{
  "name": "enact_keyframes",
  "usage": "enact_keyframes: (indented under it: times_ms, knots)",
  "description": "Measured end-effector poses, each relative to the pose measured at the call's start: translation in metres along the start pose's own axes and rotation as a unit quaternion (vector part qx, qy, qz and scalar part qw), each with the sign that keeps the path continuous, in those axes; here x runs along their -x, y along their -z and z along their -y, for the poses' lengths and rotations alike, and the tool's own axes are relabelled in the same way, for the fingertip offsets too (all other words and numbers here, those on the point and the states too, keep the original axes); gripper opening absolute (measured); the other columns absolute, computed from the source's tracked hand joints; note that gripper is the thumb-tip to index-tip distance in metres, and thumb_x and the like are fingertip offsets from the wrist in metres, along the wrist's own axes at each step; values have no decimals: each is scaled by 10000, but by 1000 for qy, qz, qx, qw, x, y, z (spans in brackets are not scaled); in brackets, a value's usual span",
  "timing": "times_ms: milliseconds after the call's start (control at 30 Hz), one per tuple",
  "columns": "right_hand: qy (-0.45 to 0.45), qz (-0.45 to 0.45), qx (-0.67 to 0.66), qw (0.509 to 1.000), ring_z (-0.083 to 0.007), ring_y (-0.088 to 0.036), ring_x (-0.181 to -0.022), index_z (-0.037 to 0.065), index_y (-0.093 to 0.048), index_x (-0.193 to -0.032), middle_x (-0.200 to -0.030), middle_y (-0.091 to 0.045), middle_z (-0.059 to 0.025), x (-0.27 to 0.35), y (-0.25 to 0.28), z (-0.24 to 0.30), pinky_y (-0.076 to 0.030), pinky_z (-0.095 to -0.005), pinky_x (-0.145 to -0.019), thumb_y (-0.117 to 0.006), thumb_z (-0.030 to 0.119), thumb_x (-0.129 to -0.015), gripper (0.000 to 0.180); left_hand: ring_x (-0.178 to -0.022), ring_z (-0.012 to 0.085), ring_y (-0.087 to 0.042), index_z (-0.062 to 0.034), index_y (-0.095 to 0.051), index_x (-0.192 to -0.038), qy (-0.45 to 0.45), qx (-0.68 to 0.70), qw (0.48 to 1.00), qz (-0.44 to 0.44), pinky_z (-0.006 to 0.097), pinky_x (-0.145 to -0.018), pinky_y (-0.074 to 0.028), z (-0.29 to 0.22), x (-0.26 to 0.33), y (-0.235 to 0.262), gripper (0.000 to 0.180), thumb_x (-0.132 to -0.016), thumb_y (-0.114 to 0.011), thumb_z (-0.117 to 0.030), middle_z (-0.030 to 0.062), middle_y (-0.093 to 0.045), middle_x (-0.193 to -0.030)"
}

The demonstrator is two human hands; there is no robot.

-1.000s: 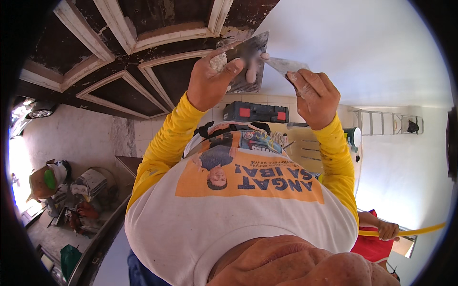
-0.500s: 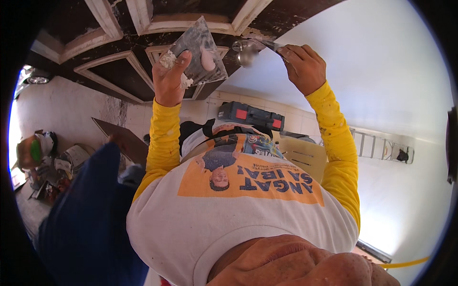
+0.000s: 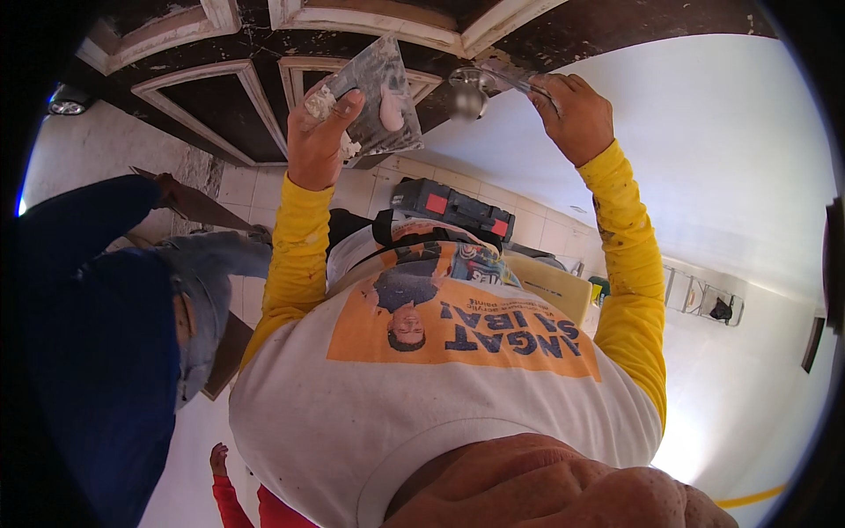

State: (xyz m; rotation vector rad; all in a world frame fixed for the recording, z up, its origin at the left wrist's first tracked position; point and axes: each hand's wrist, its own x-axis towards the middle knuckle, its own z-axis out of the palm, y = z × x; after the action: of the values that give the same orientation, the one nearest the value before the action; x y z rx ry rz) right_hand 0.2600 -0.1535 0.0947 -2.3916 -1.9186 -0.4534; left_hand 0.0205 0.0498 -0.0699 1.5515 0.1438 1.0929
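Observation:
My left hand [image 3: 317, 145] grips a flat, smeared plate [image 3: 374, 75] by its lower left edge, the thumb lying on top. On the plate sits a smooth pale lump of putty [image 3: 393, 109], and crumbly white putty [image 3: 320, 102] clings around my fingers. My right hand [image 3: 576, 119] is closed on a putty knife [image 3: 521, 83], its blade pointing left at the door's edge just above a round metal doorknob [image 3: 468, 95]. Whether the blade touches the wood I cannot tell. The dark panelled door [image 3: 211, 110] has pale, scraped mouldings.
A person in dark blue [image 3: 97, 343] stands close on my left, and a red sleeve [image 3: 231, 503] shows lower down. Below the door lie a black toolbox with red patches [image 3: 453, 207] and a yellowish seat [image 3: 554, 286]. A ladder [image 3: 691, 290] is near the white wall at right.
My view has shifted, and the door and both hands appear slightly further right. The person in blue has come further into view at left, and a red sleeve has appeared. Both holds are the same.

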Motion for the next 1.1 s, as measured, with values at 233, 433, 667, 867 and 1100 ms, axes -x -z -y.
enact_keyframes:
  times_ms: [233, 433, 667, 867, 1100]
  knots:
    - [-10, 19, 6, 1000, -270, -641, -868, 146, -676, -1043, -927, -705, -61, -4, 1, -3, -534, -416, -688, -646, 240, -895, 178, -1035, 328, -679, -63, -677, -1213, 30, 42, 999, 4, 402, -999, -468, -1, 0, -1, 477, -767, -623, 96, 150, -694, -1152]
    - [-61, 54, 19, 996, -300, -656, -821, 157, -683, -1081, -897, -695, -101, -10, 5, -5, -533, -422, -690, -655, 268, -899, 215, -1038, 325, -675, -64, -680, -1203, 49, 54, 997, 3, 359, -950, -503, -7, -6, -6, 447, -794, -615, 106, 172, -676, -1171]
    - [-97, 58, 48, 992, -326, -662, -781, 144, -693, -1075, -877, -687, -131, -12, 2, -17, -533, -412, -694, -673, 302, -895, 240, -1060, 297, -671, -110, -676, -1222, 102, 112, 988, 6, 348, -970, -495, -7, -5, -9, 435, -843, -596, 89, 157, -670, -1184]
    - [-102, 81, 83, 988, -283, -652, -864, 163, -681, -1072, -906, -700, -72, 0, 10, -20, -537, -427, -709, -656, 220, -887, 196, -1009, 177, -643, -23, -648, -1186, 99, 148, 984, -4, 290, -923, -479, -15, -8, -11, 274, -922, -642, -97, 86, -685, -1113]
    - [5, 89, 134, 987, -249, -646, -848, 151, -697, -992, -912, -708, -35, -14, 32, -19, -543, -373, -687, -699, 190, -858, 139, -969, 124, -634, 18, -646, -1149, 130, 149, 980, -19, 257, -906, -472, -16, -2, -10, 281, -938, -661, -168, 55, -697, -1071]
